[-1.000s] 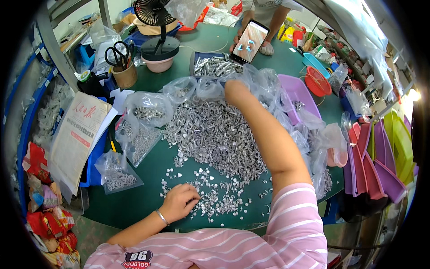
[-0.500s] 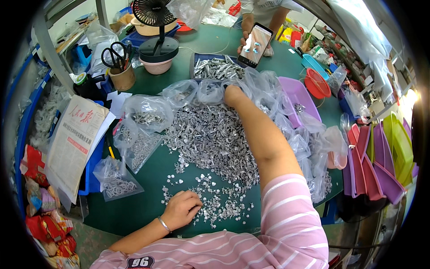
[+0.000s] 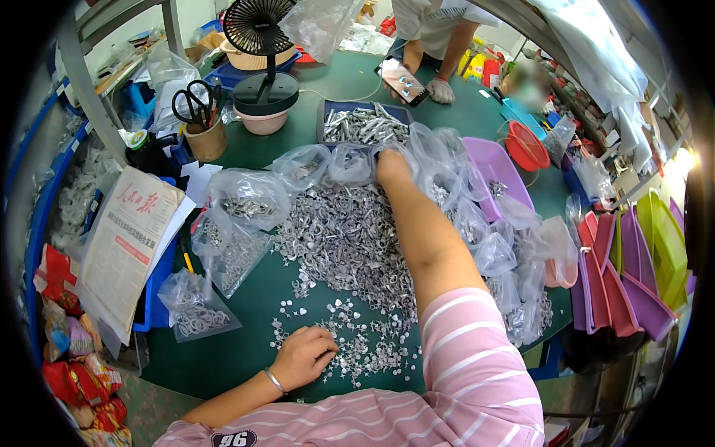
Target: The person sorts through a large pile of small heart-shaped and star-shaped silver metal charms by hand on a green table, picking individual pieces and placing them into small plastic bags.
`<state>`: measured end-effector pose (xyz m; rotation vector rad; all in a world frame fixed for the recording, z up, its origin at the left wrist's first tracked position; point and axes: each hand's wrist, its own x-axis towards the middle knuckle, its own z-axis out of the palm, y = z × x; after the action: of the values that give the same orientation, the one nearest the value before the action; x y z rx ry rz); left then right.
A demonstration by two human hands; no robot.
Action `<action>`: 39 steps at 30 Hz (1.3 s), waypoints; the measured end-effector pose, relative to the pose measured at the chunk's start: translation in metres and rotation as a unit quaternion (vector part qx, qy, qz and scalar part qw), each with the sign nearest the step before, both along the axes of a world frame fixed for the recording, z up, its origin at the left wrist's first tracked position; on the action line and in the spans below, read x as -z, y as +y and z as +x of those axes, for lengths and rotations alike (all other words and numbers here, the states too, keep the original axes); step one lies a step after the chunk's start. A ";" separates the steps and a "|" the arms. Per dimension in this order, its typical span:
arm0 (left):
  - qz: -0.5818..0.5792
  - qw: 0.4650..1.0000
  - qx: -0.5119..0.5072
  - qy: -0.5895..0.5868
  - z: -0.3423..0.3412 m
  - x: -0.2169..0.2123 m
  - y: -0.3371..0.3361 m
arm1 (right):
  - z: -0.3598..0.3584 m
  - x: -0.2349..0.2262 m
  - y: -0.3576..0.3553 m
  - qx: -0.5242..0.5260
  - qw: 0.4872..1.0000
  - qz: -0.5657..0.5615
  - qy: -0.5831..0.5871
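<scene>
A large heap of small silver-grey metal pieces (image 3: 342,231) covers the middle of the green table. My right arm stretches over it, and my right hand (image 3: 392,165) reaches into the mouth of a clear plastic bag (image 3: 372,158) at the heap's far edge. Its fingers are hidden there. My left hand (image 3: 304,357) rests on the table nearer me, its fingers curled together. Whether anything is in them is hidden. Beside it lie scattered small flat silver pieces (image 3: 365,346), some heart-shaped, some star-shaped.
Clear bags of metal parts (image 3: 249,197) ring the heap. Behind stands a blue tray of metal pieces (image 3: 365,123), with a black fan (image 3: 261,30) to its left. A purple bin (image 3: 495,167) sits at right, newspaper (image 3: 126,246) at left. Across the table, a person holds a phone (image 3: 402,80).
My right hand stays at the bag while its forearm shifts slightly left. My left hand barely moves. The person across has moved the phone left and tilted it; their gloved hand now shows on the table.
</scene>
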<state>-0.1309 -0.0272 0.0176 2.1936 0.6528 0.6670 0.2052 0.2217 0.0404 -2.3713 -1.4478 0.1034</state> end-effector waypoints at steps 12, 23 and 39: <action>0.004 1.000 0.004 -0.006 0.000 0.002 0.000 | 0.007 0.006 0.003 0.003 1.000 0.002 -0.012; -0.003 1.000 0.003 0.002 -0.002 0.003 -0.001 | -0.010 -0.005 -0.007 -0.028 0.997 -0.044 -0.061; 0.014 1.000 0.001 -0.010 -0.001 0.002 -0.001 | -0.029 -0.049 -0.109 -0.099 0.901 0.170 0.387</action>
<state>-0.1314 -0.0281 0.0155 2.2107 0.6337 0.7007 0.1762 0.1125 0.0896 -1.5988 -1.1647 0.6972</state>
